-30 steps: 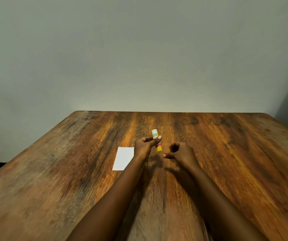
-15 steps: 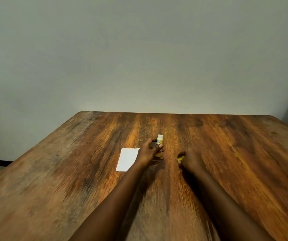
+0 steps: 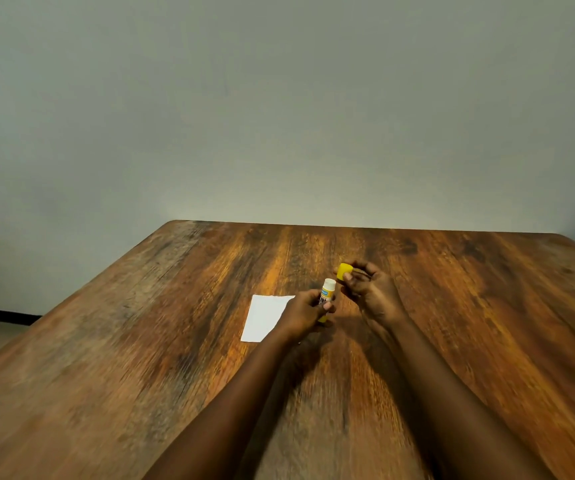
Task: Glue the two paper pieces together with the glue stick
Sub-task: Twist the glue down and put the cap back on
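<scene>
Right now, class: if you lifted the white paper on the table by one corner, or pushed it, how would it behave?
The paper looks thin and lies flat, so it would probably droop from a corner. It seems light, so a push would likely slide it across the table. Pushed at an edge, it may buckle instead.

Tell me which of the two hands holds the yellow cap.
The right hand pinches the yellow cap at its fingertips; the left hand grips the uncapped glue stick instead.

Worn wood table (image 3: 140, 375), matt w/ rough-looking grain. Smooth matt white paper (image 3: 265, 317). Smooth plastic glue stick (image 3: 327, 293) & cap (image 3: 344, 270). Matt painted wall (image 3: 279, 116).
</scene>
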### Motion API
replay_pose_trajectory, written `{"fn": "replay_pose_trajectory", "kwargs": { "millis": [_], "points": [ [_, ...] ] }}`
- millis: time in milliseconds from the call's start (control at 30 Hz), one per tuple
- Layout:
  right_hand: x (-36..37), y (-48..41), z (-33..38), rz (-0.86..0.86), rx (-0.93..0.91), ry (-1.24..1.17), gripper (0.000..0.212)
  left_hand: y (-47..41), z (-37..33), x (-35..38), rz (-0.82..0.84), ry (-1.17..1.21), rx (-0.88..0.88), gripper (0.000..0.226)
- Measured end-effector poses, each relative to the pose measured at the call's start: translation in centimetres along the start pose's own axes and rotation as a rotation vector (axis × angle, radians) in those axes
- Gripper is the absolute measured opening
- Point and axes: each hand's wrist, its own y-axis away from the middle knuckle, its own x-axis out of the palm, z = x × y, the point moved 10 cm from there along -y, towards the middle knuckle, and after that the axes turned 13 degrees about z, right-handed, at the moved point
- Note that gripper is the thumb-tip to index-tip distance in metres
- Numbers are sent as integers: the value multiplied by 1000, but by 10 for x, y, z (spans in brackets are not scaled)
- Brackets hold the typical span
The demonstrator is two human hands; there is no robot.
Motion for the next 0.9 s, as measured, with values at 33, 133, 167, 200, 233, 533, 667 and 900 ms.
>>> {"fn": "replay_pose_trajectory", "kwargs": {
  "millis": [33, 133, 167, 200, 233, 533, 667, 900],
  "points": [
    [2, 0, 0, 6, 2, 29, 19, 0, -1, 0, 0, -11, 7, 31],
    [7, -2, -2, 29, 3, 117, 23, 2, -3, 1, -11, -41, 32, 28],
    [8, -2, -2, 46, -1, 133, 23, 3, -4, 1, -10, -48, 41, 27],
    [10, -2, -1, 62, -4, 150, 23, 4, -5, 2, -9, -54, 49, 27],
    [12, -2, 1, 76, -7, 172, 22, 4, -6, 1, -12, -62, 55, 26],
    [18, 3, 30, 6, -118, 652, 27, 11, -13, -4, -106, -245, 88, 28],
    [18, 4, 34, 13, -119, 698, 29, 11, -14, -5, -118, -316, 74, 29],
    [21, 2, 40, 10, -128, 805, 15, 9, -17, -7, -155, -343, 57, 25]
  ]
}}
